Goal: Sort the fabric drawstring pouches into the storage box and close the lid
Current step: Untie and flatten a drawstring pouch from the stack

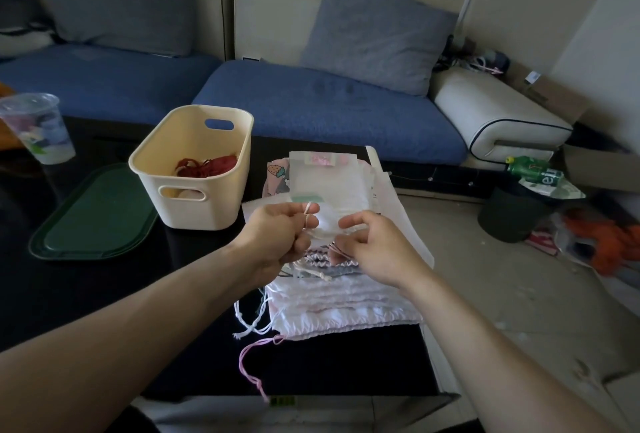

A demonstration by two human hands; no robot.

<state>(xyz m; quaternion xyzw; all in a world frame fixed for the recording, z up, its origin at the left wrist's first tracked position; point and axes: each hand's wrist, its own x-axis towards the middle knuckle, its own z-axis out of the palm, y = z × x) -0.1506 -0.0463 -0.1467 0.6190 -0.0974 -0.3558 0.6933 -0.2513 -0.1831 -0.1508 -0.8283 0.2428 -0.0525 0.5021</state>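
We pinch a small white pouch (327, 221) between left hand (277, 235) and right hand (370, 245), cord looped round the left fingers. The box (194, 169) sits forward-left, nearer our left hand; its lid (93, 217) lies further left.

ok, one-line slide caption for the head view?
Both hands, left and right, hold a white pouch above the pile, beside the cream box.
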